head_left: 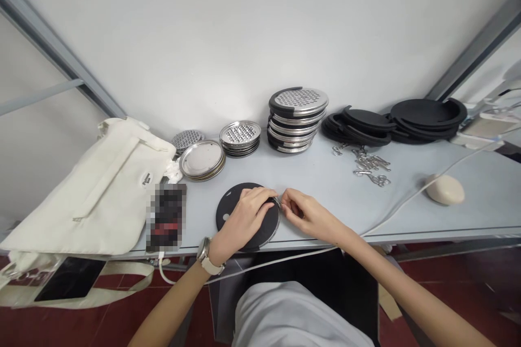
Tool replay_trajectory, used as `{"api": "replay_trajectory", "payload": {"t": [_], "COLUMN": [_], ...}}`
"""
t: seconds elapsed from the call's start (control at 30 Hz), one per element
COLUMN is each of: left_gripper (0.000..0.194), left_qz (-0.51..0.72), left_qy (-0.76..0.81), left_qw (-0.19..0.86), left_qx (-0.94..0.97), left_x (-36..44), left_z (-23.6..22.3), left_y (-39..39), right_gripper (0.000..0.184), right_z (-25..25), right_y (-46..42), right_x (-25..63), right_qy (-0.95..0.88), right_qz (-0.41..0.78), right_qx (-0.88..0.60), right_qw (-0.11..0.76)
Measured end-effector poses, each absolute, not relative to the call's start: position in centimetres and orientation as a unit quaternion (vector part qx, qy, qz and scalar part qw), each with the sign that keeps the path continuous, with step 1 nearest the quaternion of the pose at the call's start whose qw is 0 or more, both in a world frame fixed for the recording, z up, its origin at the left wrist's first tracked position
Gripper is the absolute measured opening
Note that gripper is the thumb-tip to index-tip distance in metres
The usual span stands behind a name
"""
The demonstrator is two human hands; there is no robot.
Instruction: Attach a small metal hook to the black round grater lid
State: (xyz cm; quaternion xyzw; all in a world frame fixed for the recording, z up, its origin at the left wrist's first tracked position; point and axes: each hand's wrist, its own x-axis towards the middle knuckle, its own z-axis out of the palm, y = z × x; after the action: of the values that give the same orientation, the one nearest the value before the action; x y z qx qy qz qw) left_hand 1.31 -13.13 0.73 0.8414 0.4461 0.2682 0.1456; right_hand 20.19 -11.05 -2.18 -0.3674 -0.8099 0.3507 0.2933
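A flat black disc with a few small holes and a thin silvery rim along its right side lies near the table's front edge. Across its top rests my left hand, its fingers closed together at the right rim. My right hand is pinched just off the same edge, beside the left fingertips. Between the hands a small shiny metal piece shows in part; the fingers hide the rest. To the upper right, several small silvery metal clasps lie in a loose pile.
Along the wall stand metal plates, grater discs, a tall stack of black-rimmed graters and black round covers. A cream bag and a phone occupy the left. A white cable passes a pale mouse.
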Motion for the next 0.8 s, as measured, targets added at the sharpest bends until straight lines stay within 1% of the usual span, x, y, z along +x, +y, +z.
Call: {"api": "replay_trajectory", "payload": {"t": [0.3,0.8], "left_gripper": [0.025,0.023], "left_qz": [0.276,0.257], "left_qy": [0.439,0.469], "left_qw": [0.168,0.117], "left_qx": [0.838,0.837], "left_x": [1.41,1.34], "left_z": [0.71,0.78], "left_y": [-13.16,-13.29], "right_gripper": [0.007,0.011], "right_z": [-2.3,-2.0], "right_y": [-10.98,-11.02], "right_x": [20.22,20.25], "right_qy": [-0.808,-0.812], "right_qz": [0.347,0.341], "right_qx": [-0.371,-0.37], "right_qw": [0.298,0.295]}}
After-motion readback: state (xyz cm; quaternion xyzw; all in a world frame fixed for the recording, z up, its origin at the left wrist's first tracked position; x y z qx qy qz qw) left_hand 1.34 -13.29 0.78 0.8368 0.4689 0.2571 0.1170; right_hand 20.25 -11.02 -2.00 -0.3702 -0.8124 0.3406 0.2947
